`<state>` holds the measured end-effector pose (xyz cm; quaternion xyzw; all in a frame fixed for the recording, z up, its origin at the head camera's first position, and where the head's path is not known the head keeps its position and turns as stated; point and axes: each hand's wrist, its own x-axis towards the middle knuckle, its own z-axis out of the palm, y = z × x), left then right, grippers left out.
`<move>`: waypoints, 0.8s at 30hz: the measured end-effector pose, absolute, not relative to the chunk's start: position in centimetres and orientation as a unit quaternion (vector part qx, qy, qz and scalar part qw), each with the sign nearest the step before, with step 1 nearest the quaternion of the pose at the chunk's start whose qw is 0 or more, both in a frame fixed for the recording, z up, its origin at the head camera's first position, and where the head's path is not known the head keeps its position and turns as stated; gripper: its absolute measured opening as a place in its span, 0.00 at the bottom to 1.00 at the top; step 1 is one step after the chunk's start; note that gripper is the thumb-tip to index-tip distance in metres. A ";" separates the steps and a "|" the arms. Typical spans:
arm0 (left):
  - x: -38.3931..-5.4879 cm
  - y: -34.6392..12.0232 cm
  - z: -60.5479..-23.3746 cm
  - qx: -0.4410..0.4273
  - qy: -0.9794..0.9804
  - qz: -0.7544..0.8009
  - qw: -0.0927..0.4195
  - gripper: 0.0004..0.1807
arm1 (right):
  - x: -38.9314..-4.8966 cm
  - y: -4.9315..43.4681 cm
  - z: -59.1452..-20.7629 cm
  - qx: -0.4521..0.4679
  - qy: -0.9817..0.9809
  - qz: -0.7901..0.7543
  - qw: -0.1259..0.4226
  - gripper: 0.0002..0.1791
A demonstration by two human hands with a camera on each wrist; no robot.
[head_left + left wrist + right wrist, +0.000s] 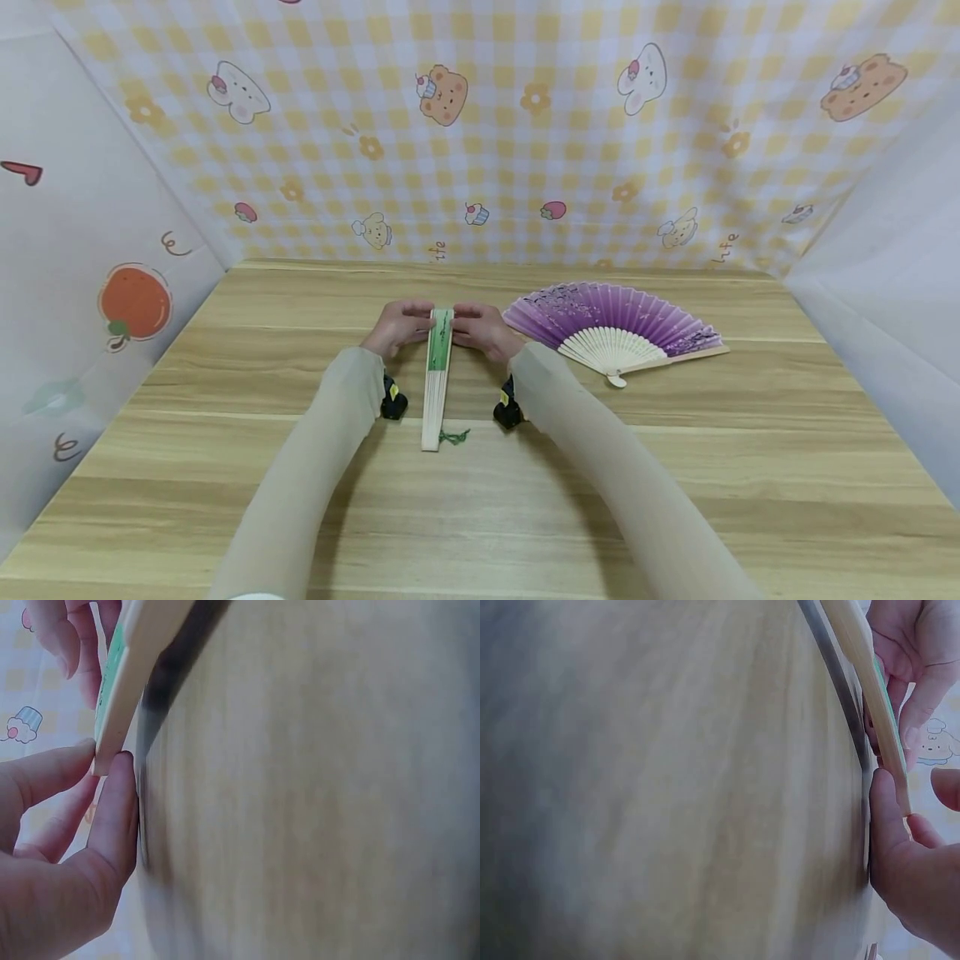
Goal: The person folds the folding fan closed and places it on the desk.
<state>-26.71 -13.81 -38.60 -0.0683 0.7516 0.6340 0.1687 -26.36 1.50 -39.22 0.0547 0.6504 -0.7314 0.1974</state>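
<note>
A closed folding fan (437,375) with green cloth and pale ribs lies lengthwise on the table, its dark green tassel (454,437) beside the near end. At the far end my left hand (402,327) pinches the fan's left edge; in the left wrist view the thumb (79,756) is against its upper side and a finger (118,802) comes from below. My right hand (483,329) is at the opposite edge. The right wrist view shows its fingers (886,806) touching the fan's end, while the thumb (946,789) stands apart from it.
A purple folding fan (611,312) lies spread open on the table to the right, just beyond my right wrist. Behind the wooden table (480,517) hangs a yellow checked cloth (495,150). White printed cloth (90,233) lines the left side.
</note>
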 end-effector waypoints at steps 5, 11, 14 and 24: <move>-26.7 -13.7 -38.6 -0.070 0.759 0.626 0.163 0.22 | -26.4 1.5 -39.2 0.060 0.654 -0.728 0.197 0.23; -26.5 -13.8 -38.6 -0.066 0.762 0.624 0.159 0.23 | -26.3 1.6 -39.3 0.057 0.651 -0.731 0.197 0.24; -26.4 -14.0 -38.6 -0.061 0.765 0.622 0.158 0.24 | -26.3 1.7 -39.3 0.055 0.651 -0.730 0.200 0.24; -26.0 -13.9 -38.0 -0.053 0.774 0.608 0.168 0.24 | -25.9 2.3 -39.1 0.060 0.656 -0.726 0.197 0.25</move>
